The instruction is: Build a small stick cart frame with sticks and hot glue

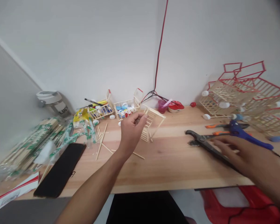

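Workbench (168,168) ran along a wall (84,46). Small stick crib (151,124) stood mid-bench just behind and right of the left hand (132,132), two more cribs (114,109) to its left against the wall, loose sticks (101,143) before those. Bundled stick packs (30,146) and a phone (59,169) lay at the left end; pliers (200,140) lay right, beside the right hand (233,151), larger stick frames (242,96) behind them.

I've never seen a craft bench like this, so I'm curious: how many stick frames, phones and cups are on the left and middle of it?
Stick frames holding bottle caps: 2
Stick frame without caps: 1
Black phone: 1
Pink cup: 1
Total: 5
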Demonstrator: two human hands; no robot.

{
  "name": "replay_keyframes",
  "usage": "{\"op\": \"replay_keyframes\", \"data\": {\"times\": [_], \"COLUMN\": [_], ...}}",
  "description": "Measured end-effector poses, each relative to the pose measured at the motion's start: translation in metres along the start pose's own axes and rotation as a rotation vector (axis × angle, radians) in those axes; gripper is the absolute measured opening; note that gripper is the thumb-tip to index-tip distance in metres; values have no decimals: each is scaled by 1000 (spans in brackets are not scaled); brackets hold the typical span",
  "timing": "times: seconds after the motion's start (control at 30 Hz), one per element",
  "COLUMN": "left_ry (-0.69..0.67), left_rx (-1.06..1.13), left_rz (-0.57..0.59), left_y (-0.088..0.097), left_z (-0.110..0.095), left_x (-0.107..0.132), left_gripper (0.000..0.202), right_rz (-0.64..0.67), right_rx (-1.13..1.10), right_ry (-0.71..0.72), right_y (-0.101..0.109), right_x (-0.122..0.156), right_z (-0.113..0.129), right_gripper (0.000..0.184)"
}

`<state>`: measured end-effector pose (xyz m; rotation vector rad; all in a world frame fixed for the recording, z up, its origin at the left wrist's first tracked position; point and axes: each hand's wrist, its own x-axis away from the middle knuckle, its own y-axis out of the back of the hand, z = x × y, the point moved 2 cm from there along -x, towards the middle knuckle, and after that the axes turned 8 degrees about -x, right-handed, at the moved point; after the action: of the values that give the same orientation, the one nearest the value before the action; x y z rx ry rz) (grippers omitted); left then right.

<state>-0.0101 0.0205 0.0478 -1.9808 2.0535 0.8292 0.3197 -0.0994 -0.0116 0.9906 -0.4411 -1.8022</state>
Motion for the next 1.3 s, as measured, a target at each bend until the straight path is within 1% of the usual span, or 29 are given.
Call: {"op": "replay_keyframes", "data": {"times": [0.03,0.1,0.17,0.2,0.27,0.3,0.37,0.43,0.5,0.63,0.77,0.83,0.9,0.97,1.03,1.07,1.13,1.2,1.3], "left_ry": [-2,-7,-14,-20,-26,-27,-27,-24,-21,-33,-79,-113,-143,-155,-152,-150,-156,-179,-234], "left_rx": [7,6,-7,-14,-27,-31,-37,-42,-59,-124,-193,-222,-234,-233,-235,-241,-263,-303,-407], "left_rz": [-1,-2,-7,-10,-15,-13,-1,16,25,33,75,107,147,197,256,287,350,411,490], "left_y": [0,0,0,0,0,0,0,0,0,-2,-8,-13,-19,-25,-34,-39,-49,-59,-71], "left_z": [0,0,0,0,0,0,1,2,2,1,-5,-7,-10,-12,-12,-12,-11,-9,-3], "left_x": [0,1,2,2,2,2,2,2,2,4,8,11,15,21,27,30,37,43,50], "left_gripper": [15,15,15,15,15,15,15,15,15,15,15,16,17,18,17,16,14,12,13], "right_rz": [38,220,387,418,436,444,464,489,510,535,528,512,478,409,345,326,293,231,94], "right_rx": [3,-44,54,82,142,169,223,268,312,396,448,467,439,311,101,-10,-226,-386,-510], "right_ry": [-2,5,-73,-92,-139,-154,-175,-177,-177,-182,-179,-201,-228,-226,-191,-185,-230,-324,-428], "right_y": [-20,-62,-101,-117,-140,-147,-155,-154,-149,-136,-121,-110,-96,-79,-61,-52,-38,-31,-33], "right_x": [-10,-30,-45,-51,-58,-59,-60,-59,-57,-50,-36,-27,-17,-3,13,21,35,44,48], "right_z": [27,73,102,112,123,125,128,130,130,124,104,91,77,65,56,53,48,47,50], "right_gripper": [22,22,18,16,17,17,18,22,25,23,23,24,23,21,22,24,31,39,41]}}
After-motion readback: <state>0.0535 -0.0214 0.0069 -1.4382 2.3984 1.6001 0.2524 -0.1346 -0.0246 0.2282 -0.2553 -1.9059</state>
